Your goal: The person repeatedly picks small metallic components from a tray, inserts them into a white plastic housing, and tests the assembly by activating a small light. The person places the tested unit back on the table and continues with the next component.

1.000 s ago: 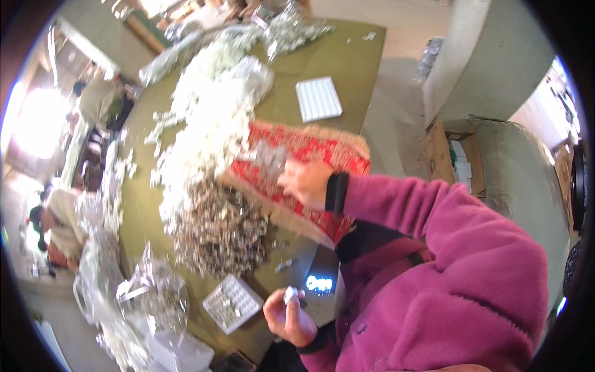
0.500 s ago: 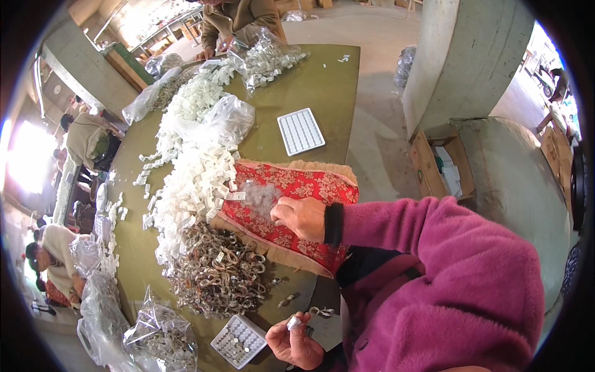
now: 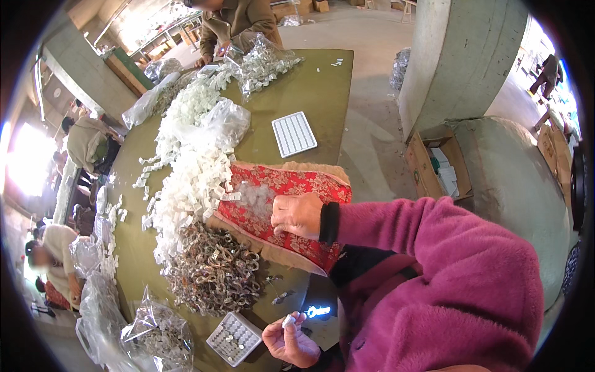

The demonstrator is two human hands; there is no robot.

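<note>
Near the lower edge, my left hand (image 3: 290, 342) pinches a small white box (image 3: 289, 320) between thumb and fingers. Beside those fingertips a small coiled string of lights (image 3: 318, 311) glows blue-white; it seems joined to the box. My right hand (image 3: 297, 215) is above a red floral cloth pad (image 3: 291, 180) with its fingers closed; whatever they hold is hidden. A wisp of grey, fluffy material (image 3: 254, 195) lies on the pad by that hand. Left of my left hand, a pale compartment tray (image 3: 214, 340) holds several small round pieces like button cells.
A heap of brown coiled strands (image 3: 214, 270) and a long pile of small white boxes (image 3: 192, 180) cover the green table (image 3: 310, 80). Another tray (image 3: 294, 134) lies beyond the pad. Clear bags (image 3: 158, 338) stand at the left. A co-worker (image 3: 242, 25) sits at the far end.
The coil by my left hand, dark before, is now lit. My right hand has shifted slightly and its fingers are curled more. The whole view has shifted a little.
</note>
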